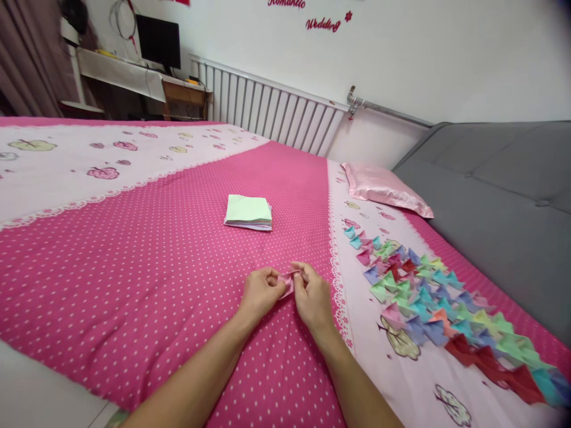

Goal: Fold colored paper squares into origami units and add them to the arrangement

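Observation:
Between my two hands is a small piece of folded pink paper (pixel 286 284), held just above the dotted pink bedspread. My left hand (pixel 262 291) pinches its left side between thumb and fingers. On the other side my right hand (pixel 312 296) grips it, thumb and fingertips pressed together. The fingers cover part of the paper, so its full shape is hidden. Beyond my hands lies a stack of square paper sheets (pixel 248 209), light green on top with other colours beneath.
Rows of small folded paper boats (pixel 419 297) in many colours spread over the right of the bed. A pink pillow (pixel 384 187) leans near the grey headboard (pixel 499 178). A white radiator (pixel 272 107) lines the wall; a desk with a monitor (pixel 159 41) stands far left.

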